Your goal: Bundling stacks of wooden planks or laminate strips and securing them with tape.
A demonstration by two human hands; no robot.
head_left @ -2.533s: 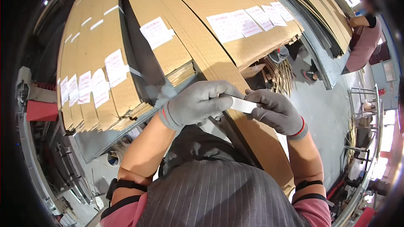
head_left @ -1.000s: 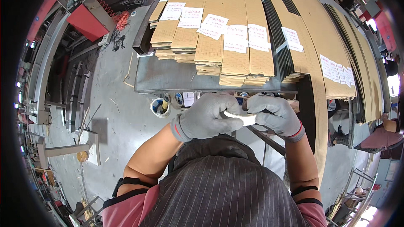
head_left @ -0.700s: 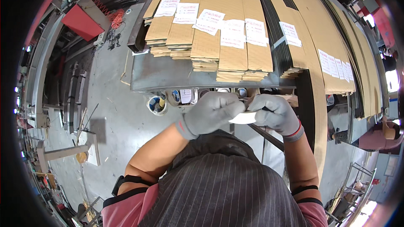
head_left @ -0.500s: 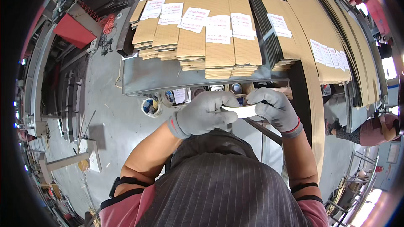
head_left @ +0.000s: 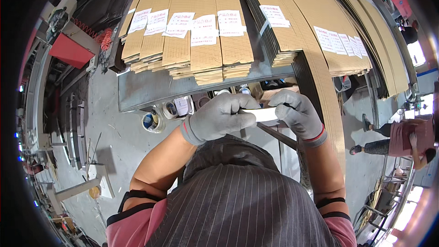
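Between gloved left hand (head_left: 224, 116) and right hand (head_left: 298, 113): one white strip (head_left: 266, 115), an end pinched in each, probably to steady it. Beyond both hands: one table (head_left: 176, 92), bearing cardboard bundles (head_left: 204, 1) with white labels (head_left: 204, 29). Left of left hand: one bucket (head_left: 158, 129). Just right of right hand: one long cardboard stack (head_left: 330, 103), likely crowding that side.

- Left, the floor (head_left: 121, 151) leaves room to pass, as far as the grey stand (head_left: 75, 193)
- Ahead, the worktop (head_left: 146, 89) and its stacks (head_left: 208, 57) block the way
- Buckets (head_left: 152, 121) crowd the worktop's near edge
- Long cardboard (head_left: 334, 119) walls the right side
- Air above the hands (head_left: 218, 118) is open; the white strip (head_left: 264, 114) bridges their gap
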